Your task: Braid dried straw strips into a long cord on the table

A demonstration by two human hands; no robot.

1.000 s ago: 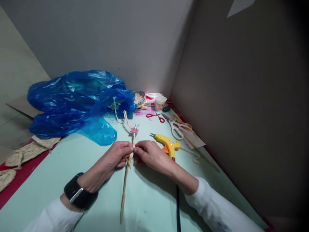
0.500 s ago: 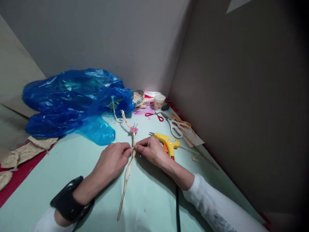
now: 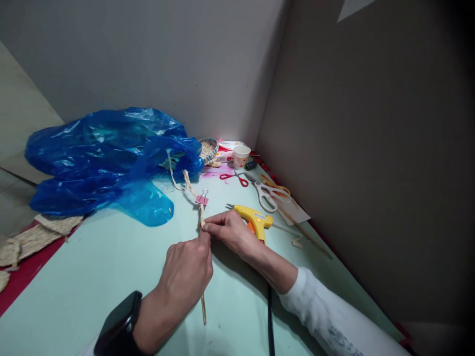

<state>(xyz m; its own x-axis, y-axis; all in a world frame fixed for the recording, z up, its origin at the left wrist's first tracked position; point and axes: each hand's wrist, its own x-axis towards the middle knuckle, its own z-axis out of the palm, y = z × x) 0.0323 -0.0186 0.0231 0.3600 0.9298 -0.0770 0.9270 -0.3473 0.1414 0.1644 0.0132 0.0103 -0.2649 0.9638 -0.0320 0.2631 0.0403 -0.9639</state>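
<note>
A pale braided fibre strand (image 3: 202,212) runs toward me over the pale green table, with a pink binder clip (image 3: 202,200) gripping it farther up. My right hand (image 3: 233,232) pinches the strand just below the clip between thumb and fingertips. Directly beneath, my left hand (image 3: 188,269) is closed around the strand, its fingers mostly hidden behind the back of the hand. The loose tail of the strand (image 3: 204,309) sticks out below my left hand. A yellow glue gun (image 3: 256,217) lies just beyond my right hand, touching or nearly touching it in view.
A blue plastic bag (image 3: 107,153) fills the back left. Red scissors (image 3: 234,178), white-handled scissors (image 3: 267,195), a paper cup (image 3: 241,157) and a small woven basket (image 3: 209,150) lie toward the back. A black cord (image 3: 270,321) runs to the front edge. Woven pieces (image 3: 44,237) sit at left.
My left hand has moved down and turned over, closing around the strand below the right hand. The loose tail has swung to the right. My right hand keeps its pinch.
</note>
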